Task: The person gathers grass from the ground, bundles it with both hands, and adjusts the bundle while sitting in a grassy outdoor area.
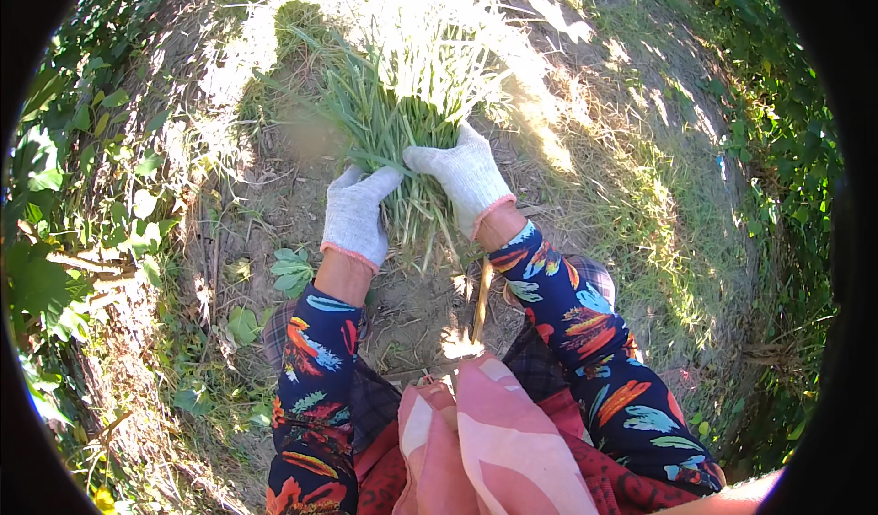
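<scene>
Both hands wear pale grey knitted work gloves with pinkish cuffs. Between them is a thick bundle of long green grass (405, 120), its blades spread away from me in bright sun and its cut-looking stems towards me. My left hand (360, 206) grips the bundle's left side near the stem end, thumb over the stems. On the right side my right hand (463, 172) grips it, thumb laid across the front and nearly touching the left thumb. The other fingers of both hands are mostly hidden behind the grass. A wooden stick (483, 299) shows below, between my knees.
Bare soil (411, 316) with dry stalks lies under the grass. Leafy plants (144, 206) grow along the left, and dense vines (789, 144) line the right. Low grass (658, 220) covers the ground at right. A pink cloth (507, 433) hangs before my lap.
</scene>
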A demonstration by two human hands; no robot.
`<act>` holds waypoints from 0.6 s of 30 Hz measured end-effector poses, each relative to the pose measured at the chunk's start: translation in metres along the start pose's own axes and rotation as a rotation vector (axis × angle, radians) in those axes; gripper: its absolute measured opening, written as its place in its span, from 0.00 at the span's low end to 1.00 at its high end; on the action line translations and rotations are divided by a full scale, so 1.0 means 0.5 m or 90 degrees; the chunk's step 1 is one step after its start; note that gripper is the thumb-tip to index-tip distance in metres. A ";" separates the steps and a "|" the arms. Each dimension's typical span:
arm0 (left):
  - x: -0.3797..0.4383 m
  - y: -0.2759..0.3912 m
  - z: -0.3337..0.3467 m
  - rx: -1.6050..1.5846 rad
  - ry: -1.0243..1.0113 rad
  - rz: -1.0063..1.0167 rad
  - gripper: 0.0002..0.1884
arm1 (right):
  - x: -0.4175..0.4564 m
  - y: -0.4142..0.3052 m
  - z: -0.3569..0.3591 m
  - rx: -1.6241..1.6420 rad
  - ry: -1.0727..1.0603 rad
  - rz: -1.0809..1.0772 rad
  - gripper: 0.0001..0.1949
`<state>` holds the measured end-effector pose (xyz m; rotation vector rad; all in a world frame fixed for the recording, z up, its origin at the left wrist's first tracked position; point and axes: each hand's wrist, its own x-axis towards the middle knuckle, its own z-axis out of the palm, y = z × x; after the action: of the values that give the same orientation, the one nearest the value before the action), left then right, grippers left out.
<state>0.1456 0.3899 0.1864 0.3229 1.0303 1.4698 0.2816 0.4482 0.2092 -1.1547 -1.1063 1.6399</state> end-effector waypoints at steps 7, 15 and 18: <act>0.006 -0.008 -0.011 0.065 0.019 0.005 0.18 | 0.000 0.002 0.001 0.036 -0.030 0.036 0.26; 0.014 -0.018 -0.014 0.264 -0.028 0.053 0.15 | 0.036 0.044 -0.015 -0.233 0.022 -0.076 0.30; 0.016 -0.016 -0.020 0.249 -0.055 0.048 0.14 | 0.036 0.042 -0.019 -0.186 0.020 -0.097 0.30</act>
<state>0.1421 0.3919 0.1718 0.7050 1.2448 1.3016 0.2838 0.4614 0.1832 -1.2415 -1.4115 1.3695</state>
